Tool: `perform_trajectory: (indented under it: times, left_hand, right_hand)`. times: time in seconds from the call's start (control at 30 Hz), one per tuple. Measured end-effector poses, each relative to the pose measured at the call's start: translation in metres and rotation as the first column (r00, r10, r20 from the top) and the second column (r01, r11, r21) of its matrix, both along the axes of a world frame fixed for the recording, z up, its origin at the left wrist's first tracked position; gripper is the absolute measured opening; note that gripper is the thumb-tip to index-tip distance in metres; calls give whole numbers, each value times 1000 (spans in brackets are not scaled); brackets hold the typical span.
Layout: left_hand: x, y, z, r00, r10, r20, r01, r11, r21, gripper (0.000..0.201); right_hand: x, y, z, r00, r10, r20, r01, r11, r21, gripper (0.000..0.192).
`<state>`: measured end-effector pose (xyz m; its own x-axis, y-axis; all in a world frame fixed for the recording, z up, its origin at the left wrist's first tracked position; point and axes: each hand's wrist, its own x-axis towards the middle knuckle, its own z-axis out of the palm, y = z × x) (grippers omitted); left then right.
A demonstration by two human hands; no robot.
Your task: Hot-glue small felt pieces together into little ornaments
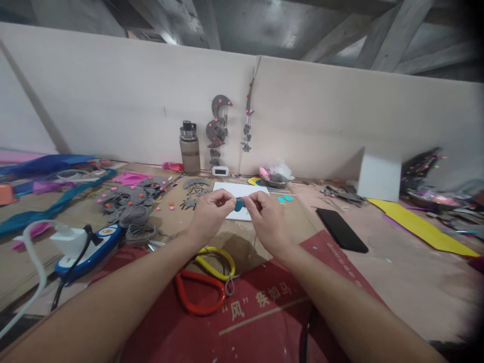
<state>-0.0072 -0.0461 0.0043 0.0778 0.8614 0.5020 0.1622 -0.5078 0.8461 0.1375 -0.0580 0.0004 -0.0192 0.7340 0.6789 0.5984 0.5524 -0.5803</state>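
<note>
Both hands meet in front of me above a white board (235, 189). My left hand (212, 212) pinches the left side of a small blue piece (238, 205), and my right hand (265, 214) pinches its right side. What the piece is made of is hard to tell. Scissors with one yellow and one red handle (200, 292) lie below my hands on a red printed sheet (260, 317). Two small turquoise cut-outs (285, 199) rest just right of the board.
Grey cut shapes with coloured beads (132, 199) and grey cord (140, 233) lie left, near a blue-and-white power strip (91, 252). A bottle (189, 154) stands by the wall. A phone (341, 229) and yellow sheet (419, 227) lie right. Grey hangings (216, 132) hang behind.
</note>
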Motion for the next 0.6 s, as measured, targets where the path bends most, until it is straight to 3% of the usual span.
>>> perform_trajectory:
  times: [0.13,0.4,0.6]
  left_hand:
    - [-1,2,-1,998,-52,27,53,998,-20,15]
    - [-6,17,-10,923,-360,138,373,924,-85,25]
    - [-7,22,-13,931,-310,191,345,919,-192,37]
  right_hand:
    - [0,2,-2,999,-3,-40,3,1000,-5,25]
    - [7,12,-4,991,51,-125,-53,999,-9,25]
    - [9,15,-8,995,68,-68,-68,998,5,23]
